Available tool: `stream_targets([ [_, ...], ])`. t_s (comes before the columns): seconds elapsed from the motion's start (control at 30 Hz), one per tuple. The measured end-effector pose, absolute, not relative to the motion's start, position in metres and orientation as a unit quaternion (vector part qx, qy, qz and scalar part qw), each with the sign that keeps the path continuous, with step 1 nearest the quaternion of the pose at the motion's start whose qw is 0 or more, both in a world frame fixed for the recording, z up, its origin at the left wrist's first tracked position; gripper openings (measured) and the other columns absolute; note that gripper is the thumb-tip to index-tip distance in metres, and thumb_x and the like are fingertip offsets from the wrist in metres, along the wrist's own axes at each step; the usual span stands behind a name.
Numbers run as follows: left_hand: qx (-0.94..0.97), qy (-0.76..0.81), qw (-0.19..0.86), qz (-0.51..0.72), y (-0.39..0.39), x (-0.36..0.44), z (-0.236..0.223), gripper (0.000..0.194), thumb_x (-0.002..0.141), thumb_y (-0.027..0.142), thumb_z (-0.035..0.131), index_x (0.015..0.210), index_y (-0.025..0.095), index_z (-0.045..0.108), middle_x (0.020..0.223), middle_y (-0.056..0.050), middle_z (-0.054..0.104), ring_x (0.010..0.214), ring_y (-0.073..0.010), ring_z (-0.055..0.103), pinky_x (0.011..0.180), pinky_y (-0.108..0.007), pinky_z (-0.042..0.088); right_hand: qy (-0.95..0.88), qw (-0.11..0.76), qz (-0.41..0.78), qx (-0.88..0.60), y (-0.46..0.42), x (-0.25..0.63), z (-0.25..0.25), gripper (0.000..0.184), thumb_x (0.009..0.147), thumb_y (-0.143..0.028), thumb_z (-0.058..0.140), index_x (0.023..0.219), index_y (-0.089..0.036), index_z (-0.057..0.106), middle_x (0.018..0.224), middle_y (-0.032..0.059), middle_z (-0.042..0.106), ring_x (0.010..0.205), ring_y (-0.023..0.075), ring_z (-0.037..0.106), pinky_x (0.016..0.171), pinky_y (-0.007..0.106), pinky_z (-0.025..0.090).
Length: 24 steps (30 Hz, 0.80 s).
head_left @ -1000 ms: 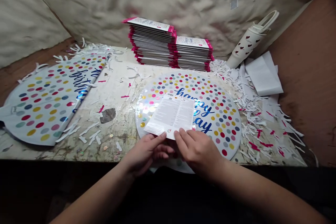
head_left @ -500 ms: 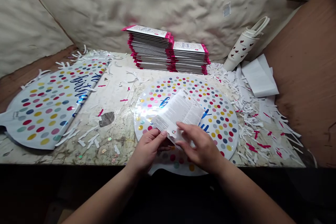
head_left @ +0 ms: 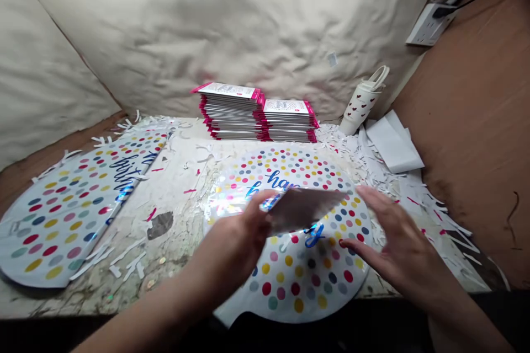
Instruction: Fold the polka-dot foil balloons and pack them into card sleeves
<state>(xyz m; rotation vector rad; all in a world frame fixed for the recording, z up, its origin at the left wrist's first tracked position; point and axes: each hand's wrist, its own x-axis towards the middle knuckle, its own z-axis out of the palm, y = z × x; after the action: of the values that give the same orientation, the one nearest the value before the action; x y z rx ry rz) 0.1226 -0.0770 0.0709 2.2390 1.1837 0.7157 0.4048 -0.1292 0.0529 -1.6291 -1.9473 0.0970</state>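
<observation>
A round flat foil balloon (head_left: 290, 276) with coloured dots and blue lettering lies on the table in front of me. My left hand (head_left: 232, 248) pinches a printed card (head_left: 304, 207) by its left end and holds it raised above the balloon, nearly edge-on and blurred. My right hand (head_left: 397, 248) hovers to the right of the card with fingers spread, touching nothing that I can see.
A second dotted foil balloon (head_left: 66, 209) lies at the left. Two stacks of pink-edged packs (head_left: 256, 113) stand at the back by the cloth wall. A white heart-print bag (head_left: 362, 102), white sheets (head_left: 391, 140) and shredded paper strips (head_left: 414, 193) are at the right.
The card was lifted off the balloon and tilted up by my left hand. My right hand let go of it and moved right, fingers apart. The camera view tipped upward.
</observation>
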Motion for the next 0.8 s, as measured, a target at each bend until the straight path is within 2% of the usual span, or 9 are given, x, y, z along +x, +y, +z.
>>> stream_targets([
  [0.03, 0.876, 0.365, 0.209, 0.236, -0.076, 0.131, 0.082, 0.049, 0.082, 0.011, 0.045, 0.127, 0.029, 0.039, 0.073, 0.002, 0.065, 0.057, -0.0147, 0.061, 0.056, -0.025, 0.048, -0.731, 0.353, 0.058, -0.582, -0.128, 0.408, 0.055, 0.061, 0.073, -0.038, 0.067, 0.129, -0.024, 0.047, 0.128, 0.008, 0.052, 0.119, 0.0291, 0.047, 0.094, 0.042, 0.044],
  [0.1, 0.907, 0.276, 0.165, 0.272, -0.072, 0.149, 0.099, 0.053, 0.082, 0.009, 0.046, 0.128, 0.033, 0.039, 0.08, 0.002, 0.067, 0.063, -0.014, 0.063, 0.063, -0.026, 0.05, -0.702, 0.468, 0.154, -0.514, -0.123, 0.41, 0.053, 0.045, 0.074, -0.028, 0.068, 0.118, -0.029, 0.057, 0.117, 0.0034, 0.061, 0.11, 0.0251, 0.055, 0.091, 0.038, 0.047],
  [0.2, 0.852, 0.252, 0.214, 0.406, -0.059, 0.171, 0.104, 0.06, 0.078, 0.022, 0.062, 0.131, 0.029, 0.035, 0.102, -0.004, 0.066, 0.086, -0.0182, 0.064, 0.078, -0.029, 0.052, -0.531, 0.672, 0.269, -0.44, -0.112, 0.408, 0.042, 0.02, 0.079, -0.023, 0.063, 0.097, -0.031, 0.066, 0.092, -0.0007, 0.07, 0.087, 0.0197, 0.065, 0.081, 0.035, 0.052],
  [0.3, 0.879, 0.208, 0.257, 0.344, -0.037, 0.185, 0.091, 0.036, 0.083, 0.019, 0.055, 0.119, 0.024, 0.05, 0.095, -0.003, 0.069, 0.08, -0.0146, 0.066, 0.07, -0.023, 0.054, -0.38, 0.76, 0.323, -0.418, -0.101, 0.414, 0.03, 0.028, 0.077, -0.032, 0.065, 0.105, -0.027, 0.062, 0.1, 0.0042, 0.068, 0.092, 0.0229, 0.064, 0.085, 0.043, 0.05],
  [0.4, 0.901, 0.22, 0.051, 0.371, 0.003, 0.194, 0.085, 0.027, 0.086, 0.012, 0.044, 0.106, 0.02, 0.06, 0.095, -0.004, 0.071, 0.078, -0.0142, 0.067, 0.068, -0.023, 0.054, -0.336, 0.757, 0.33, -0.453, -0.098, 0.433, 0.02, 0.042, 0.077, -0.038, 0.064, 0.115, -0.023, 0.056, 0.109, 0.0092, 0.065, 0.095, 0.0237, 0.063, 0.09, 0.046, 0.045],
  [0.47, 0.865, 0.259, -0.141, 0.407, 0.045, 0.202, 0.091, 0.029, 0.085, 0.014, 0.045, 0.11, 0.019, 0.059, 0.102, -0.007, 0.069, 0.085, -0.0187, 0.067, 0.072, -0.029, 0.054, -0.326, 0.743, 0.321, -0.488, -0.102, 0.447, 0.011, 0.04, 0.079, -0.038, 0.062, 0.115, -0.022, 0.056, 0.105, 0.0097, 0.066, 0.093, 0.0226, 0.063, 0.092, 0.045, 0.044],
  [0.53, 0.841, 0.316, -0.256, 0.358, 0.094, 0.211, 0.099, 0.033, 0.086, 0.014, 0.04, 0.112, 0.017, 0.059, 0.104, -0.01, 0.068, 0.088, -0.0225, 0.066, 0.069, -0.031, 0.052, -0.337, 0.707, 0.33, -0.527, -0.112, 0.459, 0.0, 0.036, 0.08, -0.037, 0.06, 0.112, -0.021, 0.058, 0.098, 0.0091, 0.067, 0.094, 0.0217, 0.062, 0.092, 0.042, 0.044],
  [0.67, 0.856, 0.397, -0.3, 0.144, 0.184, 0.234, 0.1, 0.04, 0.083, 0.008, 0.033, 0.117, 0.012, 0.055, 0.1, -0.016, 0.067, 0.089, -0.0278, 0.063, 0.066, -0.035, 0.048, -0.369, 0.612, 0.373, -0.592, -0.138, 0.469, -0.025, 0.032, 0.08, -0.037, 0.061, 0.109, -0.025, 0.06, 0.095, 0.0074, 0.069, 0.095, 0.0202, 0.062, 0.086, 0.033, 0.049],
  [0.8, 0.869, 0.41, -0.268, 0.068, 0.233, 0.246, 0.085, 0.035, 0.079, 0.005, 0.038, 0.107, 0.007, 0.059, 0.088, -0.018, 0.067, 0.078, -0.0268, 0.064, 0.061, -0.034, 0.047, -0.416, 0.491, 0.46, -0.612, -0.166, 0.462, -0.034, 0.024, 0.082, -0.034, 0.059, 0.104, -0.024, 0.063, 0.097, 0.0072, 0.068, 0.093, 0.0195, 0.063, 0.082, 0.03, 0.05],
])
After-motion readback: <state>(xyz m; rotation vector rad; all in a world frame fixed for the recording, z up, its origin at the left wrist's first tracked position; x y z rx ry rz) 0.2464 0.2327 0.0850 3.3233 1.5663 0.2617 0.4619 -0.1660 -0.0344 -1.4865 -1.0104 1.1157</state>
